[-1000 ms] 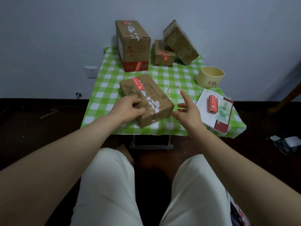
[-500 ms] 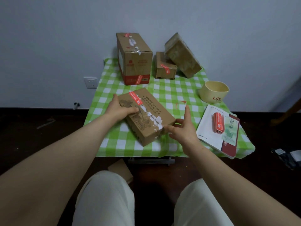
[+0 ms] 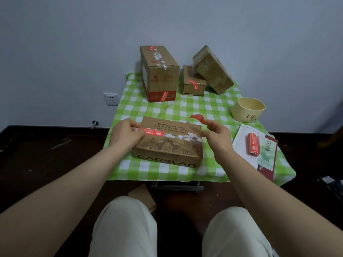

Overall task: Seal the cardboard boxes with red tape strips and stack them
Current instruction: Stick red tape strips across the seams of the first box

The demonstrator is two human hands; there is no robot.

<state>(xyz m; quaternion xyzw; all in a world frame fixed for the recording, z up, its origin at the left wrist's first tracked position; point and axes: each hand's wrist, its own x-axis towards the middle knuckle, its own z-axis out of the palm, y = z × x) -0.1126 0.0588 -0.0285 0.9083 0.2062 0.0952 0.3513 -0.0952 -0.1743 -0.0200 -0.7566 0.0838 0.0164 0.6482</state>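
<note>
Red loose tape strip (image 3: 197,118): pinched between the thumb and forefinger of the right hand (image 3: 217,135), other fingers loosely curled beneath. The strip sticks out up and to the left of the pinch, slightly curled, in the air by the far right corner of the flat brown cardboard box (image 3: 167,145); no contact with it visible. Right forearm enters from lower right.

Left hand (image 3: 126,135): grasps the box's left end, fingers curled at the far left corner, thumb lying on the left end of the stuck red tape strip (image 3: 151,133). That strip lies flat on the top face and runs left-right along the centre seam; torn white tape residue carries on to its right. Left forearm enters from lower left.

Box position: flat on the near half of the green-and-white checked tablecloth (image 3: 167,108). Long axis left-right across the table; side printed "CARSLAN" faces the person.

Right of the box: white-and-maroon booklet (image 3: 267,154) with a red tape roll (image 3: 252,144) lying on it, and a cream cup marked "Life" (image 3: 248,109) behind.

Far edge, by the wall: tall upright cardboard box (image 3: 159,73), small cardboard box (image 3: 194,84), and a film-wrapped brown box (image 3: 213,69) leaning tilted on the small one.
</note>
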